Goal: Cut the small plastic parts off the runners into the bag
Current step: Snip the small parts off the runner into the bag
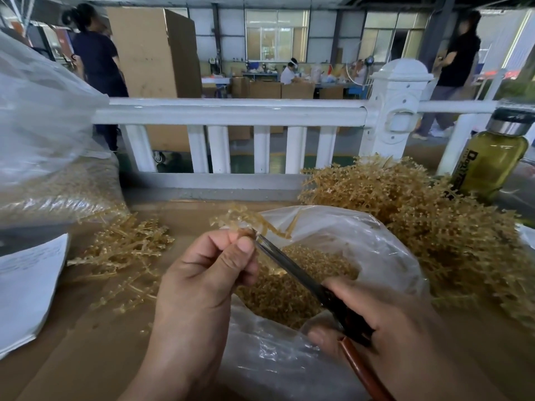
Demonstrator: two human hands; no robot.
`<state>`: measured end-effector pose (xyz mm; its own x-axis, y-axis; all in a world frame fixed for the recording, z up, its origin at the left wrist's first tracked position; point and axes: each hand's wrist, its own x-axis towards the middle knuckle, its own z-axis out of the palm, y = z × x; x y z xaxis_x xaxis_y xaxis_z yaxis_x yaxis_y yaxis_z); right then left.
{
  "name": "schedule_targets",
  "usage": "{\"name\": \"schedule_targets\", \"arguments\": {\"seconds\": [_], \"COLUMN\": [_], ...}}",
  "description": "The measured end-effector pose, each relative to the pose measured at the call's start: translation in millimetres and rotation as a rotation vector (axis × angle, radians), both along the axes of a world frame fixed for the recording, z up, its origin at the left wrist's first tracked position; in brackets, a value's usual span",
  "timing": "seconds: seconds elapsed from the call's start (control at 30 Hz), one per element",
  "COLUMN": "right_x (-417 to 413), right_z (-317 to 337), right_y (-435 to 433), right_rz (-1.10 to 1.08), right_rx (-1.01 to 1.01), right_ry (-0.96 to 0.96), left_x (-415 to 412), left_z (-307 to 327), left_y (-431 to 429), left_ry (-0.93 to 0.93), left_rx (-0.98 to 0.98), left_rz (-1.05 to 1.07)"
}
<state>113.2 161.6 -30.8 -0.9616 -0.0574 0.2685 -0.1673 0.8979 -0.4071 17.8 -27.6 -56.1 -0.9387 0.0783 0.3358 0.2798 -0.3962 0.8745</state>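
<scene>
Tan branched plastic runner [249,219] is pinched in the fingers of my left hand [208,273], while my right hand [382,325] wraps its fingers round black scissors [292,266], tips at the stem. Best to snip close with the runner over the clear plastic bag's [385,244] mouth, so parts drop inside.

Two bags: open bag [376,250], sack [43,111] left of it. Two runner heaps [124,250] [419,204] flank the bag. One scissors [292,270], one bottle [492,166].
</scene>
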Motion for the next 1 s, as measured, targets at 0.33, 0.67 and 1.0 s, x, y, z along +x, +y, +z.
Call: {"name": "schedule_targets", "arguments": {"seconds": [0.33, 0.67, 1.0], "right_x": [-1.1, 1.6, 1.0], "right_z": [1.3, 5.2, 5.1], "right_y": [-3.3, -6.5, -5.0], "right_rz": [-0.063, -0.063, -0.064], "right_rx": [0.041, 0.013, 0.019], "right_ry": [0.055, 0.012, 0.049], "left_x": [-0.7, 1.5, 2.2], "left_z": [-2.6, -0.2, -0.9], "left_y": [0.9, -0.9, -1.0], "left_ry": [-0.039, -0.065, -0.050], "left_rx": [-0.016, 0.020, 0.028], "left_rz": [0.023, -0.029, -0.047]}}
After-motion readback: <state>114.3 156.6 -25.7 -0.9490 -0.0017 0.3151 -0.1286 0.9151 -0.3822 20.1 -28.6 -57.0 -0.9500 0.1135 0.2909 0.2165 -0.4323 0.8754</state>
